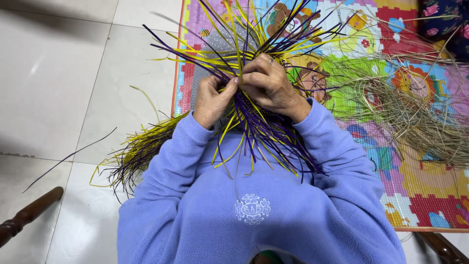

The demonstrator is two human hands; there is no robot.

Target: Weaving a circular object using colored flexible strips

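Note:
A half-woven piece of purple and yellow strips [254, 44] fans out in front of my chest, loose ends pointing away and down over my blue fleece. My left hand [211, 100] grips the strips at the woven centre from the left. My right hand [269, 84], with a ring on one finger, pinches purple strips beside it, fingers curled tight. The two hands touch at the fingertips. The woven core is mostly hidden behind my hands.
A bundle of spare purple and yellow strips [139, 149] lies on the white tiled floor [63, 83] at my left. A colourful patterned mat [415, 181] lies ahead and right, with a heap of pale natural straw [415, 117] on it. Dark wooden furniture legs [27, 215] stand at the lower left and right.

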